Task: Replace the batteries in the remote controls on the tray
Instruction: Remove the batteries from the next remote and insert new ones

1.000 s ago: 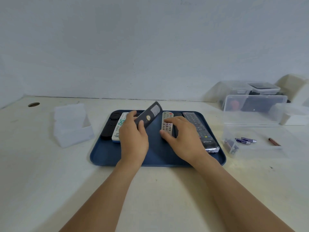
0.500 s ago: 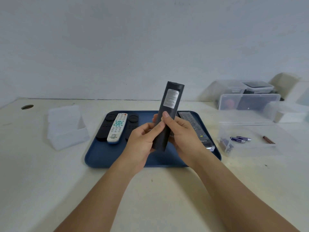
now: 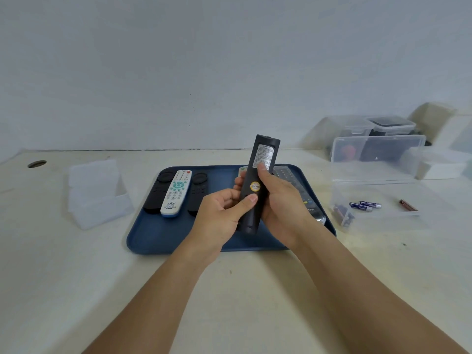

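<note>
Both hands grip black remote (image 3: 256,185) upright above tray (image 3: 163,236), back side facing camera. Left hand (image 3: 219,218) thumb presses lower back, right hand (image 3: 281,200) wraps it. White remote (image 3: 176,192) lies on tray; batteries (image 3: 365,205) in clear box right.

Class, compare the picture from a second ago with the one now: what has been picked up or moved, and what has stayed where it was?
The black remote has come up off the blue tray and turned back-side to the camera, near upright. Both hands now grip it: the left hand moved to its lower part, the right hand left the small white remote for it. The white remote and the batteries in the clear box stayed put.
</note>
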A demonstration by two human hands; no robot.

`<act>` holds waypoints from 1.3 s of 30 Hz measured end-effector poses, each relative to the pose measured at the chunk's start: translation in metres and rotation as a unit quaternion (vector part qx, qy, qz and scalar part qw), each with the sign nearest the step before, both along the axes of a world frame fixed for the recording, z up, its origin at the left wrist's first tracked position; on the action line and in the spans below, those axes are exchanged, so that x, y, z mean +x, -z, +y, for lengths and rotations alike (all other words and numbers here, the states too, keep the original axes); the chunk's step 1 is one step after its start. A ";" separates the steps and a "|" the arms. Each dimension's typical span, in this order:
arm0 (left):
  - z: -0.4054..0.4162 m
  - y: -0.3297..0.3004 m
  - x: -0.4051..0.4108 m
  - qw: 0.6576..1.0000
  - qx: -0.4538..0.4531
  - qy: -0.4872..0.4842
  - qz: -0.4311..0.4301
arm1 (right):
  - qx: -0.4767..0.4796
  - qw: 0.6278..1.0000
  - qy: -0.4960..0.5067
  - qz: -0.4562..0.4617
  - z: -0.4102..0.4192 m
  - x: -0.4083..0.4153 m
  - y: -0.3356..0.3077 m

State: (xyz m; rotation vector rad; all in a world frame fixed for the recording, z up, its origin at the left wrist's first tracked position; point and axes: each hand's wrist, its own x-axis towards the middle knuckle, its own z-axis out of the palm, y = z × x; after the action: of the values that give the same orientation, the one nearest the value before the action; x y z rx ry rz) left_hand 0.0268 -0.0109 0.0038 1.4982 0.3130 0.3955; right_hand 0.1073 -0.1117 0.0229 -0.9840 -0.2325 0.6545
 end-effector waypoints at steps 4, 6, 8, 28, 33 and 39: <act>0.001 0.002 0.000 1.000 -0.007 0.007 0.013 | -0.002 1.000 -0.007 -0.009 0.001 0.000 0.001; 0.000 0.002 0.000 1.000 -0.015 0.003 0.015 | 0.001 1.000 -0.002 -0.013 0.001 0.001 0.001; -0.002 0.003 0.000 0.999 -0.029 0.000 0.018 | 0.006 1.000 0.003 -0.019 0.001 0.002 0.002; 0.014 -0.012 -0.003 0.973 -0.164 -0.121 -0.105 | -0.213 0.937 0.084 -0.263 -0.021 0.022 -0.002; 0.007 -0.007 -0.001 0.975 -0.055 -0.156 -0.147 | -0.244 0.925 0.105 -0.272 -0.017 0.015 0.000; 0.015 -0.011 -0.001 0.955 -0.170 -0.191 -0.148 | -0.198 0.959 -0.042 -0.197 -0.048 0.030 -0.025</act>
State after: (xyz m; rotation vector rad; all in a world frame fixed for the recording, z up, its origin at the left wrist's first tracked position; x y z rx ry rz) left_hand 0.0260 0.0038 0.0149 1.0201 0.4105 0.8234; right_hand 0.1376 -0.1598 0.0478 -1.4988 -0.5098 0.5876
